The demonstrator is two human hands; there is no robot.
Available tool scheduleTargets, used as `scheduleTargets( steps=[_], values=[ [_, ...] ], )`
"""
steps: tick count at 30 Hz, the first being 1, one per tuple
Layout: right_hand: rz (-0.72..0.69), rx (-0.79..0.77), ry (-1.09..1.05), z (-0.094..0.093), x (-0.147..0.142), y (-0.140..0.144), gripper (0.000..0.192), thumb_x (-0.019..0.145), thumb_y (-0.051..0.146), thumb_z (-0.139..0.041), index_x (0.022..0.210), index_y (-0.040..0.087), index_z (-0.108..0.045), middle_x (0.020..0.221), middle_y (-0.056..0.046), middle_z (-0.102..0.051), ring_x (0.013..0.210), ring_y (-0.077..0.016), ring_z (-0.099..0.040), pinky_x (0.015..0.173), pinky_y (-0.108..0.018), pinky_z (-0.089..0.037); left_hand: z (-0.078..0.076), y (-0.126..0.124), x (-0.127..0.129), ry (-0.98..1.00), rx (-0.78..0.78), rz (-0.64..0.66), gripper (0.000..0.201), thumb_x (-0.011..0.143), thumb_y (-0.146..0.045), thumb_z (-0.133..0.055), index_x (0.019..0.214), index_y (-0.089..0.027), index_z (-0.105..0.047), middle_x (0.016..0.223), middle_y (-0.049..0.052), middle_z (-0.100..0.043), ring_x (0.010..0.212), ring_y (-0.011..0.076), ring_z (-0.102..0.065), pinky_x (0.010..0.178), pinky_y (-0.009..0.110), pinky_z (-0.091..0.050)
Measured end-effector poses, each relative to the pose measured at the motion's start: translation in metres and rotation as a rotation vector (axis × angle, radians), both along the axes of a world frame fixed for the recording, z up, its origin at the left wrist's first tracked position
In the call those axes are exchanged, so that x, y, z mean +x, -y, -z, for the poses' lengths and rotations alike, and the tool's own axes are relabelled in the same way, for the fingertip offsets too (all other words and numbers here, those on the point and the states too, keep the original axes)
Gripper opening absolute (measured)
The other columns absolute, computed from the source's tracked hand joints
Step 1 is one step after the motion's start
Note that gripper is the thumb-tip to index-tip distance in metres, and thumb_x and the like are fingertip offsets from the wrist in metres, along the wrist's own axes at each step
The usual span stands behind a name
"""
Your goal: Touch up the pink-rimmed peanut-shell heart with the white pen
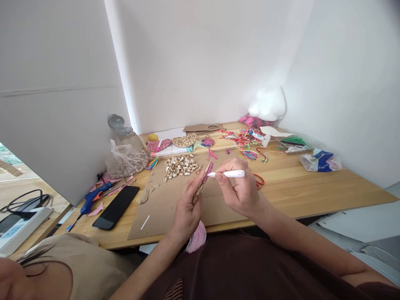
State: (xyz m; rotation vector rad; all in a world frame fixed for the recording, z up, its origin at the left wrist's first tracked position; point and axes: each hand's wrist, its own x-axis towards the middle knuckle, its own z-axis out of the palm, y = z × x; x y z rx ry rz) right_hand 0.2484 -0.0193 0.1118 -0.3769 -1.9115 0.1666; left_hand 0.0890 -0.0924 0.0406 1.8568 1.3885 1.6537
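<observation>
The left hand [186, 210] has its grip closed around a small flat ornament [202, 183], held on edge above the counter [312, 183], fingers along one face and thumb on the other. A pink tassel [196, 238] hangs below that hand, near the person's lap, and seems to belong to the ornament. The right hand [240, 189] has its grip closed on a white pen [227, 173], pinched between thumb and fingertips, with the tip pointing left and meeting the ornament's upper pink edge.

By the look of it, the step in hand is marking or dabbing something onto the rim of the ornament. The next move would call for a steady left hold, the piece turned a little so a fresh stretch of edge meets the tip.

The ornament is thin, tan and textured on the side toward the left palm, pink at the top. Its exact shape cannot be made out from this angle.

Just beyond both hands, on a sheet of cardboard [162, 208], lies a heap of pale shells [180, 165]. Further off sit two heart shapes [184, 141]. To the left of the left hand lie a black phone [116, 207] and a blue glue gun [93, 196]. Beyond the right hand is a tangle of coloured cords [242, 137].
</observation>
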Motion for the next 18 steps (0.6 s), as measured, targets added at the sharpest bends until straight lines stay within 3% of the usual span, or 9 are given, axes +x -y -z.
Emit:
scheduleTargets(
  steps=[9,18],
  values=[
    [-0.129,-0.267,-0.001,-0.0057,0.0029,-0.0009,0.015,0.100,0.026,-0.050,0.089,0.019,-0.056,0.078,-0.001,-0.059,0.068,-0.0140,-0.053,0.062,-0.030,-0.039,-0.0007,0.0032,-0.0016,-0.010,0.012,-0.005,0.057,0.097,-0.014,-0.047,0.149,-0.036,-0.043,0.149,0.003,-0.050,0.140,0.0207,-0.044,0.122,0.043,-0.032],
    [-0.108,-0.200,-0.026,-0.0081,0.0018,0.0023,0.010,0.098,0.022,-0.053,0.089,0.020,-0.056,0.083,-0.002,-0.061,0.083,-0.0172,-0.058,0.074,-0.034,-0.041,-0.0058,0.0034,-0.0015,-0.073,0.042,-0.030,0.056,0.099,-0.014,-0.047,0.150,-0.037,-0.041,0.148,0.003,-0.051,0.138,0.0184,-0.046,0.121,0.038,-0.034]
  ],
)
